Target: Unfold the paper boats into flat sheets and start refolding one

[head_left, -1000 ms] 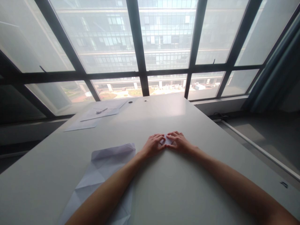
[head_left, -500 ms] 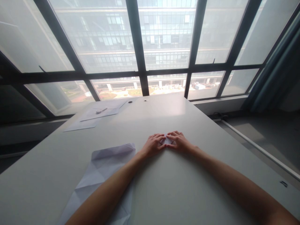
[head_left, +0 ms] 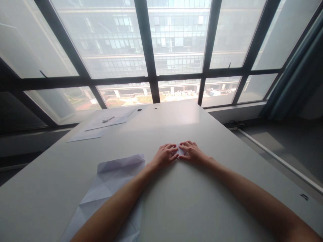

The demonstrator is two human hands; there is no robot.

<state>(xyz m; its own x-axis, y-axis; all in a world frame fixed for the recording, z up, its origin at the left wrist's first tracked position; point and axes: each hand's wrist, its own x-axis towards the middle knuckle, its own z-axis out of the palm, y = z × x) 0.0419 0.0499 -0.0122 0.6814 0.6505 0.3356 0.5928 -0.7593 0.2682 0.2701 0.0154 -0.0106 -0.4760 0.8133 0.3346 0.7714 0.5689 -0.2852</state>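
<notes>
A small folded piece of white paper [head_left: 180, 152] lies on the table between my two hands, mostly covered by the fingers. My left hand [head_left: 166, 155] grips its left side, thumb at the near edge and fingers bent over the top. On the right side my right hand [head_left: 191, 151] holds it in the same way, its thumb close to the left thumb. The exact folds are too small to make out. Under my left forearm spreads a large creased sheet of paper [head_left: 101, 188], its far edge bent up.
The white table [head_left: 191, 205] reaches to the window frame [head_left: 151, 80]. At the far left lie several flat paper sheets [head_left: 88, 134] with a white pen-like object [head_left: 108, 119] on top. A small dark clip-like thing [head_left: 304, 197] sits near the right edge. A curtain [head_left: 290, 80] hangs at right.
Both hands stay in place around the folded paper. The left fingers have shifted slightly over its left part, hiding a little more of it.
</notes>
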